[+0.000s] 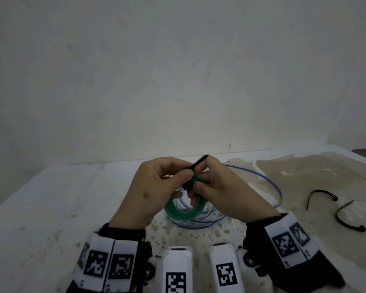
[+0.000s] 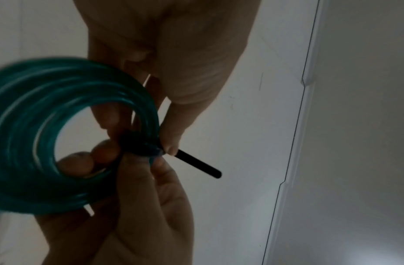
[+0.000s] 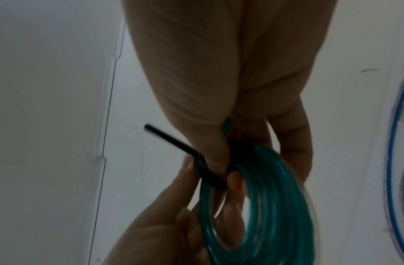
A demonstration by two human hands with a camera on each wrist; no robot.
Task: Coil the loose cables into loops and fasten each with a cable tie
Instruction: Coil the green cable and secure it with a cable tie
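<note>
Over the table my two hands meet around a green cable coil wound in several loops. A black cable tie wraps the coil's top, and its tail sticks out up and to the right. My left hand pinches the tie where it meets the coil. My right hand grips the green coil with fingers through its centre and the thumb pressed on the cable tie. In the left wrist view the tie's tail juts out past the green coil. The tie's head is hidden by fingers.
A loose blue cable lies in wide loops on the white table, under and to the right of my hands. Two spare black cable ties lie further right on a stained patch. A bare wall rises behind the table.
</note>
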